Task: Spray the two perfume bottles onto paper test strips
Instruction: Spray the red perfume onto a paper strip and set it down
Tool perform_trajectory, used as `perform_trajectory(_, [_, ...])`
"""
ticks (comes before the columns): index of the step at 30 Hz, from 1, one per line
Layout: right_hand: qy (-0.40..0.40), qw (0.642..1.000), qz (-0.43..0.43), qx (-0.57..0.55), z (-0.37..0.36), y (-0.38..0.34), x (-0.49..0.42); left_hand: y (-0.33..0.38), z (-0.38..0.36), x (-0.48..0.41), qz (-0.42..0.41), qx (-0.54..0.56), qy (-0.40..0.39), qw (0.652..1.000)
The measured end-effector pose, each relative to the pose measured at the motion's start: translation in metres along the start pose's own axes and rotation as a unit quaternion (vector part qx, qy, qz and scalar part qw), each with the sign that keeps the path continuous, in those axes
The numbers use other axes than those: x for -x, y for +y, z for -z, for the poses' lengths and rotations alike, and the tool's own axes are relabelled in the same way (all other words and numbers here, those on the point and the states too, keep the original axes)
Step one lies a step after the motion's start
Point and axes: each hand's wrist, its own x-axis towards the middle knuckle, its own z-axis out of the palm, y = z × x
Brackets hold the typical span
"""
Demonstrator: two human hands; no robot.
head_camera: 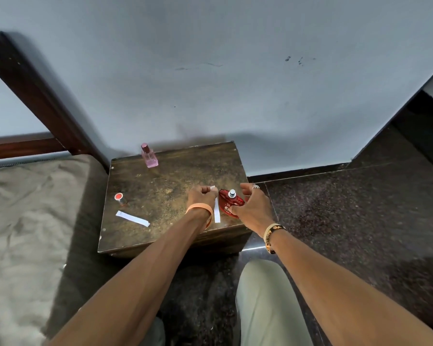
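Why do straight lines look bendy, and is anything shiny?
Head view: the wide lens bows the bed frame; the floor glints beside the box; the left hand pinching the paper strip and right hand holding the red bottle look slightly soft.

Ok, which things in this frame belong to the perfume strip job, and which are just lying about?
Job: red bottle gripped by the right hand; paper strip pinched by the left hand; pink bottle; second strip and red cap, both lying on the wooden box.
Just lying about: mattress; bed frame.
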Motion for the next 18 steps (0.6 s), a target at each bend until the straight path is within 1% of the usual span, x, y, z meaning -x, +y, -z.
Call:
perform_trajectory(4, [-0.024, 0.999, 0.001, 0.02, -0.007, 0.01, -0.005, -0.011, -0.001, -0.013, 0.011, 0.022, -0.034, 0.999])
perform_trajectory(8, [-0.005, 0.999, 0.009, 0.032, -0.016, 0.016, -0.007, -0.023, -0.001, -0.02, 0.003, 0.026, -0.057, 0.998])
perform_trajectory(11, [-0.014, 1.0, 0.009, 0.014, -0.02, 0.014, -0.008, -0.014, 0.005, -0.012, -0.01, 0.036, -0.066, 0.997])
perform_trajectory(14, [-0.026, 0.999, 0.029, -0.022, -0.022, 0.007, -0.006, 0.005, 0.019, -0.001, -0.016, 0.078, -0.065, 0.995])
perform_trajectory(18, [-0.026, 0.994, 0.083, -0.065, -0.016, -0.018, 0.001, 0.029, 0.039, 0.01, 0.021, 0.162, -0.086, 0.983])
